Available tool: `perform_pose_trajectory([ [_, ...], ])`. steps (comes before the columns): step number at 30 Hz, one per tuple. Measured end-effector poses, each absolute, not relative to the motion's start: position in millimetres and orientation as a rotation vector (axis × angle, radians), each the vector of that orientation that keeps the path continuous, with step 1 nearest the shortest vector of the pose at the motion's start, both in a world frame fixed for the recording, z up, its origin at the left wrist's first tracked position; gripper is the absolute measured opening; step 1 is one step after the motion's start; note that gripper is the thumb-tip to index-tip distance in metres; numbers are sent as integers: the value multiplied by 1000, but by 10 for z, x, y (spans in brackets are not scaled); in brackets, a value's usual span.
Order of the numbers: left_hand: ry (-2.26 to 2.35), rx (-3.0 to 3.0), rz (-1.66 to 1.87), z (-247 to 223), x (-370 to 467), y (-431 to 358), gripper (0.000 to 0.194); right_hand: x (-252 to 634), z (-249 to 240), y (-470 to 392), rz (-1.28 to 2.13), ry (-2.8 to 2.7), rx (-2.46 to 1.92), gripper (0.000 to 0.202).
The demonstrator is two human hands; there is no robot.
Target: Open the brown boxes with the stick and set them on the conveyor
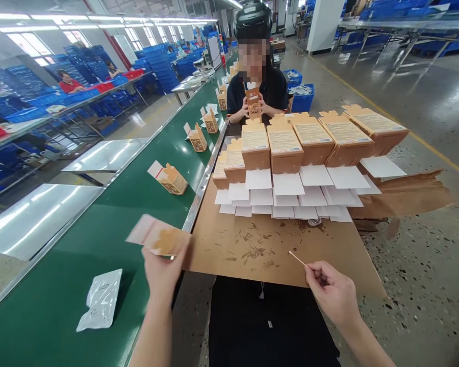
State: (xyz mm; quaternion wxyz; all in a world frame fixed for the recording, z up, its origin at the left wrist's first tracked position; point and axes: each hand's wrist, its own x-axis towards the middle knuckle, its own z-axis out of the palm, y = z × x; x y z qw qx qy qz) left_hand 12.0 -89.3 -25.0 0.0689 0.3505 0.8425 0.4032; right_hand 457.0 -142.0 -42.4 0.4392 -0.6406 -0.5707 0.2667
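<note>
My left hand holds a flat carton over the near edge of the conveyor belt at 10 o'clock, with a sealed pouch lying on the belt at 8 o'clock of it. My right hand, at 4 o'clock, pinches a thin stick over the cardboard sheet. At 12 o'clock, stacked cartons stand on that sheet with a co-worker behind them, and assembled boxes sit along the belt toward 11 o'clock.
</note>
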Motion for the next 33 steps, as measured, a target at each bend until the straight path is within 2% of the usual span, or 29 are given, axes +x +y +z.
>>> perform_pose_trajectory([
  [3, 2560, 869, 1378, -83, -372, -754, 95, 4626, -434, -1381, 672, -1420, -1593, 46],
  [8, 2439, 792, 1271, -34, -542, -605, 101, 4588, -355, -1288, 656, -1407, -1575, 51],
  [12, 2391, 851, 1720, -278, -255, -811, 123, 4654, -344, -1379, 598, -1333, -1609, 53],
  [14, 2286, 989, 1973, -376, -47, -874, 112, 4712, -366, -1459, 549, -1279, -1651, 53],
  [16, 2065, 1154, 2036, -351, 181, -756, 86, 4758, -377, -1517, 510, -1247, -1690, 53],
  [18, 1881, 1181, 1933, -181, 415, -407, 64, 4780, -365, -1535, 499, -1239, -1708, 51],
  [21, 1813, 1019, 1587, 215, 713, 395, 47, 4759, -321, -1512, 517, -1238, -1687, 49],
  [26, 1807, 905, 1189, 557, 1009, 1367, 45, 4735, -274, -1490, 491, -1228, -1652, 46],
  [30, 1756, 918, 1043, 477, 1084, 1413, 41, 4904, -192, -1399, 457, -1323, -1671, 45],
  [33, 1743, 912, 1073, 438, 1006, 1273, 43, 5086, -57, -1183, 401, -1413, -1713, 41],
])
